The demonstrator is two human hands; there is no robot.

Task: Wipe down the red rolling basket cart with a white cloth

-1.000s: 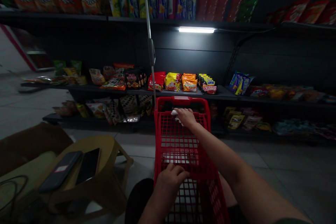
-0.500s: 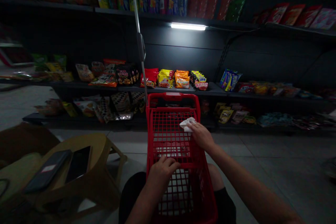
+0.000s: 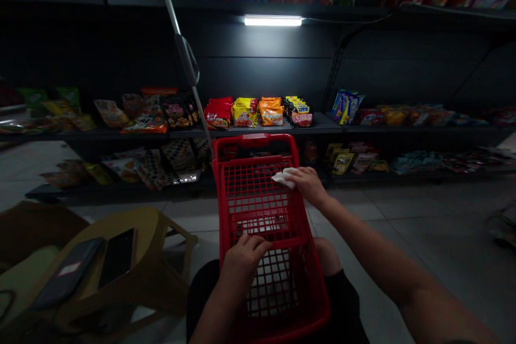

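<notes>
A red plastic shopping basket [image 3: 258, 193] stands tilted between my knees, its mesh side facing me. My left hand [image 3: 244, 255] is curled over a cross bar of the basket and grips it. My right hand [image 3: 308, 183] is closed on a small white cloth [image 3: 282, 176] and presses it against the basket's right edge near the top. A metal pole handle [image 3: 183, 56] rises from the basket's far end toward the upper left.
Dark shelves with snack and noodle packets [image 3: 253, 112] fill the wall ahead, lit by a tube lamp [image 3: 273, 20]. A tan plastic stool [image 3: 133, 258] at my left carries two phones [image 3: 116, 255]. Grey tiled floor [image 3: 423, 226] stretches to the right.
My right hand with the cloth has moved from the basket's top rim down and right along its right edge. The view has shifted, so the basket sits further left.
</notes>
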